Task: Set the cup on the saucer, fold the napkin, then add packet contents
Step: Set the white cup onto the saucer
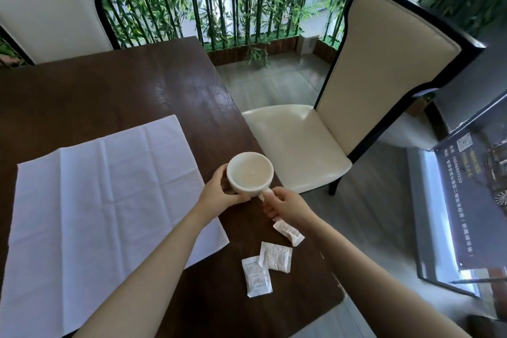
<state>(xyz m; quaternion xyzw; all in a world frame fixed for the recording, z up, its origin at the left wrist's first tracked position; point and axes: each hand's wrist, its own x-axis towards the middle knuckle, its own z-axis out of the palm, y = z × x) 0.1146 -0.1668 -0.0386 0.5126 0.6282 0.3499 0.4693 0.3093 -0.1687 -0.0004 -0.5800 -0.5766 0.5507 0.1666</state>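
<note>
Both hands held the white cup [250, 173]: the left hand [219, 195] wrapped around its side, the right hand [288, 206] pinching its handle. The unfolded napkin [104, 200] lay left of them on the counter [137, 85]; three packets [275, 256] lay below the right hand.

Glossy ceramic cup [250, 173], creased cloth napkin [104, 200], polished wood table [109, 90]

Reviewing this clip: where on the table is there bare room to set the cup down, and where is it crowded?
Bare wood on the table lies beyond the unfolded napkin, toward the far chair. A narrower strip runs between the napkin's right edge and the table's right edge, past the cup. It is crowded near the right corner, around three packets, and both hands, left and right, hold the cup.
</note>
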